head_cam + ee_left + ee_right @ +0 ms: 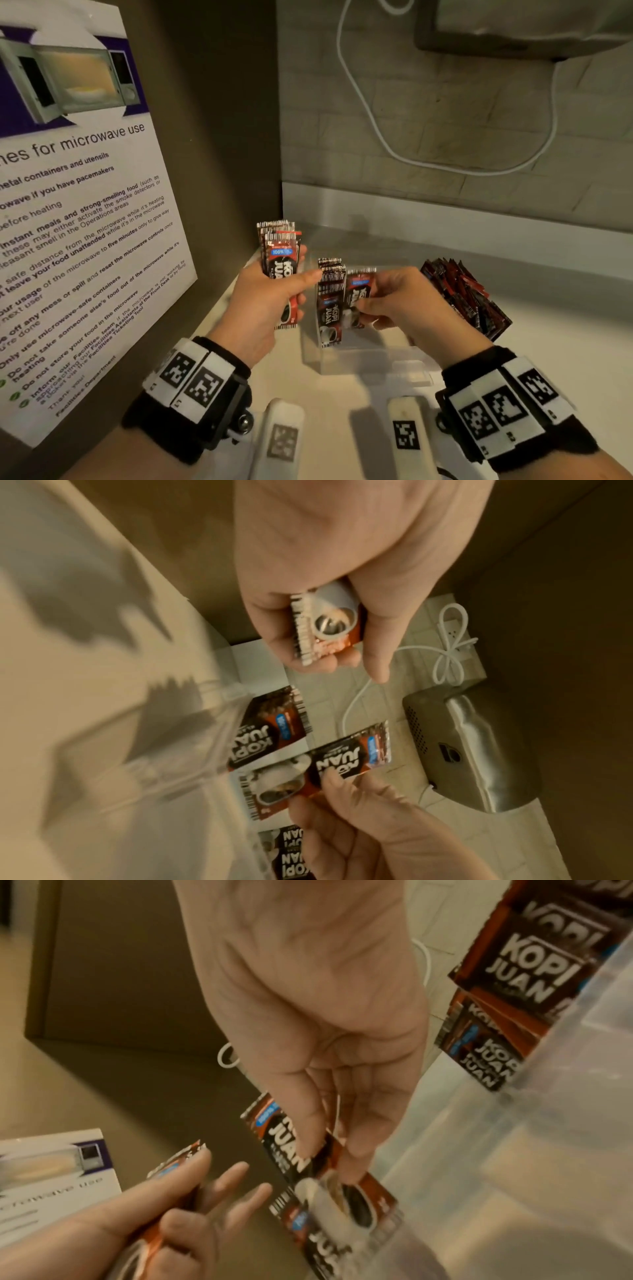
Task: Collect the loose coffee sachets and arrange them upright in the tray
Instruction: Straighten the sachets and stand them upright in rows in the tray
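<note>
I am mid-way through filling the tray [363, 363]. My left hand [263, 301] grips a stack [279, 253] of sachets above the tabletop [342, 404]. My right hand [404, 301] pinches one sachet [359, 289] beside those already standing [330, 301] in the tray. Next, I judge, it must go in upright against them. A loose pile [466, 294] waits to the right.
</note>
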Tool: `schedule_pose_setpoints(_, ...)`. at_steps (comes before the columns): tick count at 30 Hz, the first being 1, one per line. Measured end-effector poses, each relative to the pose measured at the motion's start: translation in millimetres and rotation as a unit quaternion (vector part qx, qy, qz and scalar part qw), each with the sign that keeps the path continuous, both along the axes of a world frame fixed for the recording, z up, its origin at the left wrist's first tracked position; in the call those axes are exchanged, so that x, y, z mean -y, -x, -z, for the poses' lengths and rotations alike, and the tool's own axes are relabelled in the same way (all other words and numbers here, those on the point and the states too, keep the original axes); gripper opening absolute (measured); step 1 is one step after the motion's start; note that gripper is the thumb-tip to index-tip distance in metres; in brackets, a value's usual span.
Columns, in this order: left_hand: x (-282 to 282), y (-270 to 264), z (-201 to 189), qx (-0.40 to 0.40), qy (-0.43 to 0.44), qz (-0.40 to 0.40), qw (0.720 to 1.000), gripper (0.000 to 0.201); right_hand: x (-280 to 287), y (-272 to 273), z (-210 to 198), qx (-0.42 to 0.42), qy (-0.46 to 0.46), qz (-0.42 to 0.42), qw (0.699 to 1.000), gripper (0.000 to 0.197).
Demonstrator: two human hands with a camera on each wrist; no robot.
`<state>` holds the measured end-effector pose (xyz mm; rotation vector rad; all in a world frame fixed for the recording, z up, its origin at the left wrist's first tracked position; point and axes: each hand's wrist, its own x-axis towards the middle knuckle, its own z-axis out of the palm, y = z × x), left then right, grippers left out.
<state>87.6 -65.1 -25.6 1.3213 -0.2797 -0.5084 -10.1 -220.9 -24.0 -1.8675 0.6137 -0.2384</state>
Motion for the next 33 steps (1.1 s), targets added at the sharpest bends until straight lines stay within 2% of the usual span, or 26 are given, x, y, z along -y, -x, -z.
schedule_pose_setpoints(2,-5.1,2.9,10.8,-0.027,-0.024,0.019,0.999,0.033,-0.1,-4.8,7.9,-0.06,-0.018,-0.009,0.998,0.018)
schedule_pose_setpoints(4,-7.4,9.0,21.0,-0.058,-0.038,0.043,0.997,0.031,-3.0,-13.2,16.2,-0.101,-0.003,-0.024,0.995,0.017)
schedule_pose_setpoints(8,-7.7,22.2,33.1,-0.103,-0.046,0.101,0.988,0.021,-8.3,-30.0,29.7,-0.148,0.126,-0.038,0.98,0.024)
schedule_pose_setpoints(11,-6.6,25.9,35.2,-0.114,-0.05,0.142,0.982,0.027,-11.9,-34.3,31.1,-0.153,0.183,-0.043,0.97,0.024)
schedule_pose_setpoints(13,-5.9,26.4,34.8,-0.114,-0.05,0.16,0.979,0.029,-13.1,-35.2,31.9,-0.163,0.213,-0.035,0.963,0.032)
schedule_pose_setpoints(17,-3.7,27.1,34.4,-0.095,-0.066,0.17,0.979,0.029,-14.4,-35.7,37.7,-0.171,0.215,-0.037,0.961,0.055)
schedule_pose_setpoints(23,-2.5,25.9,32.7,-0.087,-0.078,0.17,0.978,0.028,-17.9,-41.3,46.6,-0.168,0.225,-0.11,0.953,0.064)
schedule_pose_setpoints(30,-1.8,24.6,32.0,-0.089,-0.079,0.189,0.975,0.031,-15.5,-45.6,54.9,-0.178,0.225,-0.125,0.95,0.074)
schedule_pose_setpoints(33,-2.4,24.3,33.0,-0.087,-0.079,0.185,0.976,0.031,-17.6,-43.3,50.4,-0.18,0.226,-0.128,0.949,0.068)
